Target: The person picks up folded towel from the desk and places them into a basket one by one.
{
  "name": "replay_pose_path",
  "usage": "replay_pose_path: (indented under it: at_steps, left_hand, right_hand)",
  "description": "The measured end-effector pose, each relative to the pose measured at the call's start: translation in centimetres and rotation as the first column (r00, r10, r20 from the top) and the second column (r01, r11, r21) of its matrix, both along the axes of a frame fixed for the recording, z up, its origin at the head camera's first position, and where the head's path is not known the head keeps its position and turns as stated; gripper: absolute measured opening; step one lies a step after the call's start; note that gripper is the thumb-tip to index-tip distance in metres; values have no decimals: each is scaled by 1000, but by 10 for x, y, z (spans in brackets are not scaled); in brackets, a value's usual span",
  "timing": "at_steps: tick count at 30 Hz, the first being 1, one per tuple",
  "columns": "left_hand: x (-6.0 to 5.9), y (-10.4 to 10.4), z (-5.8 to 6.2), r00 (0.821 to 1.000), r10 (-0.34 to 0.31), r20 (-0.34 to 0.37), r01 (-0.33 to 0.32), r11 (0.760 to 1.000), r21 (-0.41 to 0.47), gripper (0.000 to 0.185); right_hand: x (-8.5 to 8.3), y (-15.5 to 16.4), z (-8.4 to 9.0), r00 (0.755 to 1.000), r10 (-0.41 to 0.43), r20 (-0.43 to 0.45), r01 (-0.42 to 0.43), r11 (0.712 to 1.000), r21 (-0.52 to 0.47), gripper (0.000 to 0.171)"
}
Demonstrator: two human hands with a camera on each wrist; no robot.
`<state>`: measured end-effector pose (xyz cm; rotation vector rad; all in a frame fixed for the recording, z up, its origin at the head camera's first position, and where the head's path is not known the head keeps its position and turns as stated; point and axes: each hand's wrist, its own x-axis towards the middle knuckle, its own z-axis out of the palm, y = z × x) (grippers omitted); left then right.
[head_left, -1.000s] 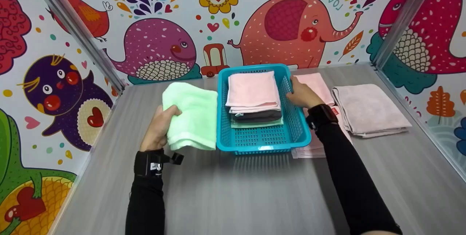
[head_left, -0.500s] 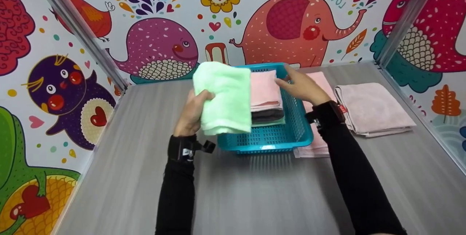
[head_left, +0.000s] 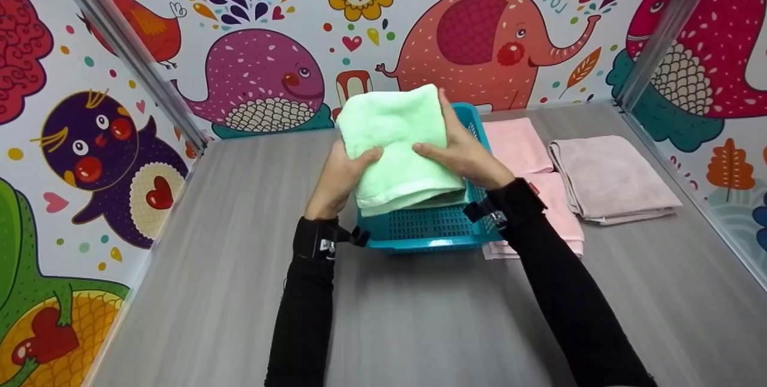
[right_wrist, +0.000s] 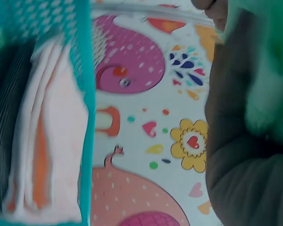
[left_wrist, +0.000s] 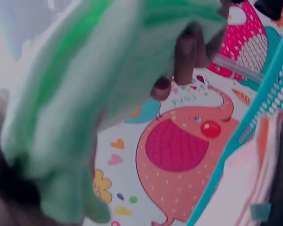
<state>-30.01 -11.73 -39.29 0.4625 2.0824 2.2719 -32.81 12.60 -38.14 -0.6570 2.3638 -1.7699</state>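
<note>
both hands hold the folded green towel (head_left: 398, 141) above the blue basket (head_left: 431, 228): left hand (head_left: 341, 180) grips its left edge, right hand (head_left: 464, 153) its right. the stack in the basket looks done; green towel not yet down. pink towels (head_left: 518, 144) and a beige towel (head_left: 608, 177) lie on the table (head_left: 419, 315).

Basket (head_left: 431, 228) contents behind green towel (head_left: 398, 141)

Head view above looking down, 2 wrist views close, sharing teal basket (head_left: 431, 228)
</note>
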Motion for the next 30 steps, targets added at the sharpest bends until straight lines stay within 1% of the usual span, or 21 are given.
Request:
replay_pose_path:
  at_steps: [2,4,6,8,10,11,13,14,16,18,20,23,25,26,28,29,30]
  left_hand:
    - [-4,-1,-3,999,32,-19,-33,998,-51,66]
    - [-8,-2,-5,997,73,-38,-76,994,-84,76]
    - [-11,-2,-7,991,116,-68,-122,989,-90,86]
    - [-13,-2,-8,985,140,-102,-148,986,-75,91]
    - [-15,-2,-10,982,128,-141,-135,990,-42,93]
    - [-16,-2,-11,980,120,-160,-128,991,-42,92]
    - [-17,-3,-12,979,85,-184,-98,993,-62,83]
    - [-18,-3,-13,977,68,-204,-88,992,-91,76]
    - [-21,-4,-13,975,46,-219,-83,983,-164,59]
    - [-25,-7,-11,977,34,-211,-87,965,-246,46]
    - [-32,-8,-7,982,30,-186,-89,945,-315,42]
    - [-46,-6,1,994,30,-103,-69,916,-395,46]
    - [-56,-3,5,997,24,-69,-53,893,-448,49]
    - [-61,-1,5,998,23,-53,-45,879,-476,51]
    - [-72,4,5,999,14,-43,-34,841,-540,56]
    - [-77,7,4,999,9,-38,-29,820,-571,59]
    - [-83,10,2,999,4,-38,-26,793,-609,60]
  right_hand:
    - [-2,2,-4,997,-34,-73,37,999,35,105]
    - [-4,5,-6,990,-39,-133,50,995,81,99]
    - [-5,7,-7,984,-24,-175,46,992,118,87]
    - [-6,8,-6,983,-14,-183,41,989,143,70]
    - [-6,9,-4,985,-16,-174,43,987,156,55]
    - [-7,10,-3,985,-17,-172,45,986,158,51]
    - [-9,11,0,985,-26,-171,54,985,165,45]
    - [-10,12,1,985,-32,-170,62,983,172,44]
    - [-14,13,5,983,-36,-179,71,979,192,47]
    - [-19,14,9,984,-36,-174,74,974,215,54]
    - [-25,15,12,989,-35,-141,67,970,233,62]
    - [-37,17,13,996,-42,-81,61,966,252,73]
    - [-48,19,11,997,-48,-61,63,960,274,78]
    - [-53,19,9,997,-54,-61,70,953,294,79]
    - [-64,21,4,995,-63,-72,84,937,339,80]
    - [-68,22,0,995,-64,-78,87,929,360,81]
    - [-72,22,-3,995,-66,-80,92,917,387,81]
